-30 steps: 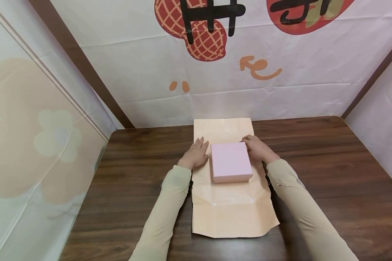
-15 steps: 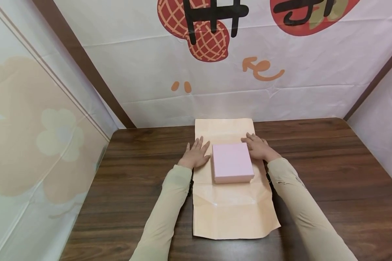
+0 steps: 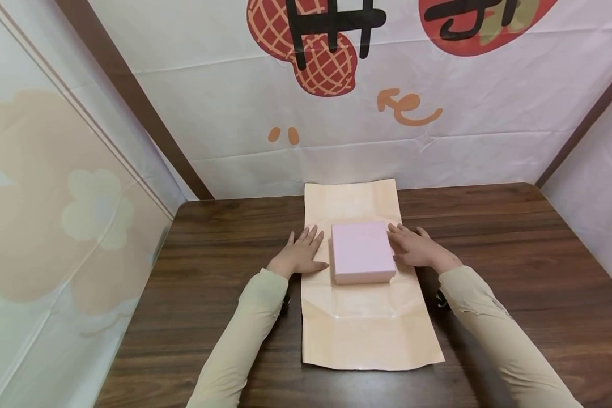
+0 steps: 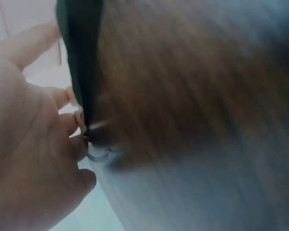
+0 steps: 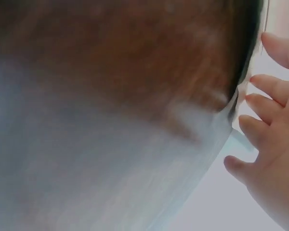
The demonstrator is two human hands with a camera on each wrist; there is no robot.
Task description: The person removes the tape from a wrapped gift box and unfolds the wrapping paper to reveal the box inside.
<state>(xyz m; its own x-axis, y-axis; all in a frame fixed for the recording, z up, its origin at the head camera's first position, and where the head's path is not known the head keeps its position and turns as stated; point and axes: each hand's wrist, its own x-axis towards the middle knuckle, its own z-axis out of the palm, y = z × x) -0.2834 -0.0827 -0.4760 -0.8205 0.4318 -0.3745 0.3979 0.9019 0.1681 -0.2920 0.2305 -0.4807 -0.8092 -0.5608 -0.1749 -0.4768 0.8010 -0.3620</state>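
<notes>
A square pink box (image 3: 363,249) with a lid sits on a long sheet of creased beige wrapping paper (image 3: 372,343). My left hand (image 3: 300,254) lies with spread fingers over the paper's left edge, a little apart from the box. On the other side, my right hand (image 3: 413,246) has its fingers extended over the paper's right edge, fingertips right at the box's side. In the left wrist view the left hand (image 4: 33,125) shows straight fingers along the paper's edge. The right wrist view shows the right hand (image 5: 274,115) with its fingers spread along the opposite edge.
The paper lies on a dark wood table (image 3: 219,306). Behind the table's far edge hangs a white printed cloth (image 3: 234,113), and the paper's far end reaches that edge. A pale flower-print panel (image 3: 56,226) stands at the left.
Both hands have moved slightly outward and nearer to me along the paper's edges. The paper's far end now curls up a little, and its near right corner has flattened outward. The box stays put.
</notes>
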